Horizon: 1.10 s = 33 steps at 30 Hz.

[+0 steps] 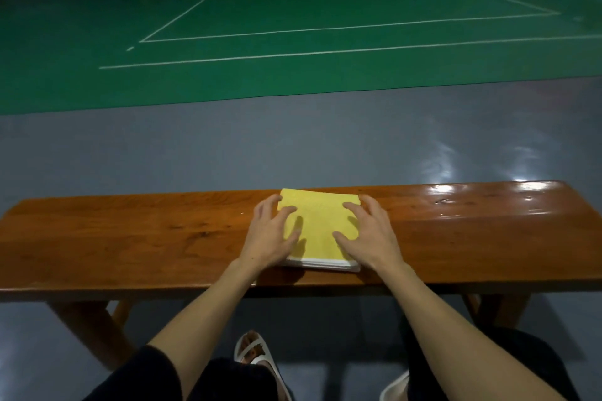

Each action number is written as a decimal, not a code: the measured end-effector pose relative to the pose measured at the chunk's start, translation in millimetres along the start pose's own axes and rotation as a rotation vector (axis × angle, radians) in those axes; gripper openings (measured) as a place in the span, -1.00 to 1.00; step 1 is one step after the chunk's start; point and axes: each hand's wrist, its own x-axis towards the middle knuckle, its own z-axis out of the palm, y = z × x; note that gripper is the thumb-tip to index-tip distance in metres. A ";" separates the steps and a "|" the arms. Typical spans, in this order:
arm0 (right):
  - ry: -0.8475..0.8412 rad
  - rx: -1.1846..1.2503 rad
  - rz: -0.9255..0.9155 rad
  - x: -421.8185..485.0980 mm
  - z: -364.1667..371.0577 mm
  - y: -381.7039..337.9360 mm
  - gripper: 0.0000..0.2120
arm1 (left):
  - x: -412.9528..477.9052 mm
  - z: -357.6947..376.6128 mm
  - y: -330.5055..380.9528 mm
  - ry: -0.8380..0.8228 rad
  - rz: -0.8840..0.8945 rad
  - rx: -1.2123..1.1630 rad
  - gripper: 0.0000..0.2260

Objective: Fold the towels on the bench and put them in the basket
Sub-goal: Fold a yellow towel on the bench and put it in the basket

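A folded yellow towel [317, 223] lies in the middle of the wooden bench [130, 238], on top of folded white towels [321, 264] whose layered edges show at the near side. My left hand [272, 234] rests flat on the stack's left side, fingers spread. On the right side my right hand [366, 234] presses down with straight, spread fingers. No basket is in view.
The bench runs left to right across the view, its glossy top bare on both sides of the stack. Beyond it lie a grey floor and a green court with white lines. My knees and white sandals [257, 358] are below the bench's near edge.
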 end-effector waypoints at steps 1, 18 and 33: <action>-0.027 -0.057 -0.054 8.1 2.9 -4.2 -0.35 | 8.3 0.9 4.4 -0.036 0.093 0.109 -0.50; -0.389 -0.356 -0.191 57.7 23.2 33.3 -0.27 | 54.8 21.7 -31.6 -0.334 0.222 0.135 -0.41; -0.299 -0.093 0.161 124.9 5.9 31.9 -0.61 | 114.8 -9.3 -13.9 -0.316 -0.012 0.122 -0.67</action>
